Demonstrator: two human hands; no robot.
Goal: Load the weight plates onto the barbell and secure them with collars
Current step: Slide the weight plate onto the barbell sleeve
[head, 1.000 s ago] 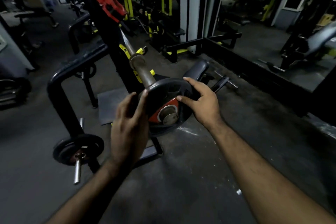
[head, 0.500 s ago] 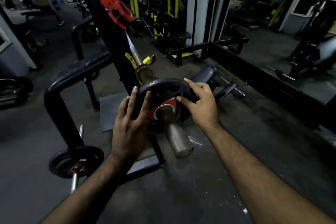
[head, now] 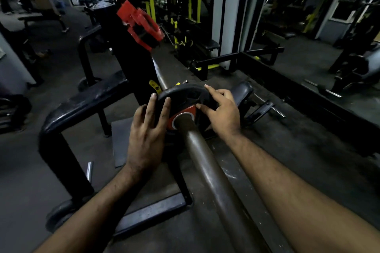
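A black weight plate [head: 186, 96] with a red hub sits on the barbell sleeve [head: 207, 162], which runs from the plate toward me. My left hand [head: 147, 131] lies flat on the plate's left face, fingers spread. My right hand [head: 223, 114] presses the plate's right side with fingers and thumb. The thin bar shaft [head: 161, 77] continues beyond the plate toward the rack. A red collar [head: 139, 24] rests on top of the black rack upright [head: 131, 61].
A black padded rail [head: 82, 107] and its frame stand to the left. A second plate on a storage peg [head: 59, 213] is at lower left. A black bench pad [head: 241, 92] sits right of the plate. Gym machines fill the background.
The plate has slid farther along the sleeve away from me, with both hands pushing it. Much more bare sleeve shows on my side of the plate.
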